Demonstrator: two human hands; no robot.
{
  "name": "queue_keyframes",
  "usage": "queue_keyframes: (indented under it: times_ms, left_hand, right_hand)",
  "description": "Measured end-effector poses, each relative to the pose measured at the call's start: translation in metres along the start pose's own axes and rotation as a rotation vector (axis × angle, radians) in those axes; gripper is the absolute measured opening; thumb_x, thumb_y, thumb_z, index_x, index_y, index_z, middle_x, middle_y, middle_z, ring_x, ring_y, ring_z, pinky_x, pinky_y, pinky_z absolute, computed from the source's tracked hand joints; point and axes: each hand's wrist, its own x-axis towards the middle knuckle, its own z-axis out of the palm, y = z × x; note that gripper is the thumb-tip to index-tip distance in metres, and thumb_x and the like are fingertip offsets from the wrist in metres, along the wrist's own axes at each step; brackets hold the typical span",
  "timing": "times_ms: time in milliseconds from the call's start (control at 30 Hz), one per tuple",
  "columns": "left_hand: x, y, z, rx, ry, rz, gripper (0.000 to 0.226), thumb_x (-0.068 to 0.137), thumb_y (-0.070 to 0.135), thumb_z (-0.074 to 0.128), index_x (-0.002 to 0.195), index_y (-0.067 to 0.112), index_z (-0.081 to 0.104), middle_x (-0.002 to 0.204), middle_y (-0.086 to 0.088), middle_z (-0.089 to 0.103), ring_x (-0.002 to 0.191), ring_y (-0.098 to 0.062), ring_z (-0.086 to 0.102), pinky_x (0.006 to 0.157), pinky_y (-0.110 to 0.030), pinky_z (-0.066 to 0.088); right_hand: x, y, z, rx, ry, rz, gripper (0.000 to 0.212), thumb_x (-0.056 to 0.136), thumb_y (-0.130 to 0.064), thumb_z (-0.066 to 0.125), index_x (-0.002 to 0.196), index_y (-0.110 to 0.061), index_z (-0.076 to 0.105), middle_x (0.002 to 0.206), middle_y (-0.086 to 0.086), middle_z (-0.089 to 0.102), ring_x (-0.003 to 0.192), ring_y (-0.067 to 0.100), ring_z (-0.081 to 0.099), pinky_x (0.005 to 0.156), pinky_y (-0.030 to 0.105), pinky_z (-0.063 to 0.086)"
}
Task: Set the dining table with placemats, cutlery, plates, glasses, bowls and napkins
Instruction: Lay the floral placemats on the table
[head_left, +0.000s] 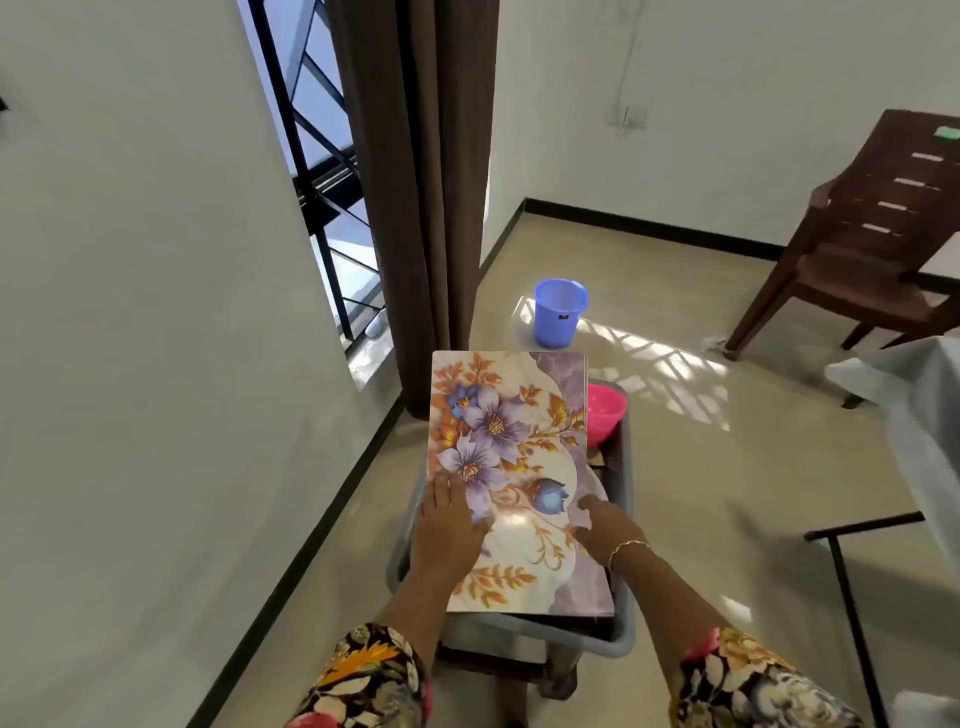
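- The left hand (449, 525) lies flat on the floral placemat (511, 447), fingers straight and close together.
- The right hand (608, 525) grips the placemat's right edge, fingers curled, thumb on top.
- The placemat rests across a grey tub (621, 644), which holds a pink bowl (605, 408).

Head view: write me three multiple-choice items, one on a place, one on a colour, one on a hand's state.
1. The pink bowl sits: A on the chair; B in the grey tub; C on the floor.
2. The plastic bucket is: A blue; B red; C green.
3. The left hand: A grips a glass; B hangs free; C lies flat on the floral placemat.
B: it shows inside the tub's rim. A: plainly blue plastic. C: its fingers lie straight on the mat.
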Motion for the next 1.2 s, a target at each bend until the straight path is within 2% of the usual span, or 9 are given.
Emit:
queue_keyframes:
  times_ms: [233,467,567,667,767,867,967,1033,1200]
  left_hand:
    - [0.059,-0.021,0.008,0.111,-0.068,-0.11,0.075,0.097,0.044,0.037,0.149,0.006,-0.001,0.157,-0.012,0.002,0.146,-0.027,0.004,0.116,-0.031,0.01]
    - [0.111,-0.03,0.034,-0.073,-0.115,-0.198,0.077,0.094,0.036,0.049,0.148,0.001,0.007,0.156,-0.014,0.012,0.145,-0.026,0.01,0.117,-0.031,0.011]
    - [0.123,-0.032,0.043,-0.153,-0.108,-0.246,0.073,0.093,0.033,0.05,0.147,0.002,0.012,0.155,-0.014,0.017,0.145,-0.026,0.013,0.116,-0.031,0.01]
    - [0.129,-0.032,0.046,-0.215,-0.103,-0.273,0.075,0.091,0.034,0.055,0.146,0.002,0.017,0.153,-0.015,0.021,0.143,-0.028,0.018,0.115,-0.035,0.019]
    - [0.131,-0.036,0.053,-0.228,-0.115,-0.252,0.079,0.088,0.036,0.059,0.146,0.002,0.018,0.153,-0.015,0.023,0.142,-0.028,0.02,0.115,-0.036,0.021]
    - [0.13,-0.039,0.056,-0.233,-0.127,-0.254,0.083,0.088,0.037,0.059,0.148,0.002,0.014,0.155,-0.016,0.019,0.144,-0.028,0.017,0.116,-0.035,0.016]
    - [0.13,-0.041,0.06,-0.248,-0.14,-0.255,0.086,0.089,0.038,0.058,0.149,0.003,0.007,0.157,-0.014,0.008,0.146,-0.026,0.009,0.116,-0.031,0.01]
    - [0.129,-0.043,0.063,-0.26,-0.13,-0.229,0.086,0.088,0.037,0.06,0.149,0.003,0.01,0.156,-0.014,0.014,0.145,-0.027,0.013,0.116,-0.033,0.014]
    - [0.124,-0.049,0.065,-0.298,-0.113,-0.25,0.082,0.081,0.035,0.067,0.144,0.003,0.025,0.148,-0.016,0.033,0.137,-0.031,0.031,0.11,-0.043,0.032]
  right_hand:
    - [0.075,0.008,-0.003,0.295,-0.043,0.163,0.036,0.091,-0.016,0.05,0.125,-0.006,0.047,0.125,0.017,0.055,0.115,0.029,0.052,0.09,0.027,0.039]
    - [0.132,0.035,0.015,0.421,-0.057,0.289,0.028,0.09,-0.005,0.047,0.116,0.004,0.053,0.121,0.023,0.056,0.111,0.035,0.053,0.085,0.03,0.041]
    - [0.15,0.039,0.019,0.459,-0.045,0.315,0.016,0.09,-0.003,0.047,0.101,0.002,0.056,0.104,0.023,0.056,0.103,0.036,0.054,0.082,0.033,0.041]
    - [0.164,0.04,0.025,0.488,-0.015,0.323,0.005,0.088,-0.001,0.048,0.087,-0.005,0.046,0.092,0.015,0.048,0.087,0.027,0.048,0.076,0.032,0.039]
    - [0.173,0.041,0.034,0.565,0.001,0.351,0.01,0.086,0.003,0.05,0.089,-0.004,0.044,0.092,0.014,0.047,0.086,0.025,0.045,0.074,0.029,0.034]
    - [0.179,0.044,0.038,0.614,0.009,0.386,0.011,0.084,0.004,0.054,0.093,0.003,0.051,0.095,0.02,0.053,0.089,0.032,0.05,0.078,0.033,0.038]
    - [0.184,0.049,0.038,0.705,0.058,0.436,0.022,0.082,0.005,0.058,0.102,0.014,0.056,0.093,0.022,0.057,0.089,0.035,0.054,0.082,0.043,0.045]
    - [0.183,0.051,0.037,0.769,0.094,0.433,0.025,0.084,0.002,0.057,0.106,0.014,0.057,0.093,0.022,0.058,0.088,0.032,0.053,0.081,0.043,0.045]
    - [0.169,0.052,0.032,0.804,0.177,0.304,0.024,0.089,-0.001,0.053,0.112,0.004,0.056,0.106,0.022,0.062,0.088,0.024,0.05,0.076,0.029,0.036]
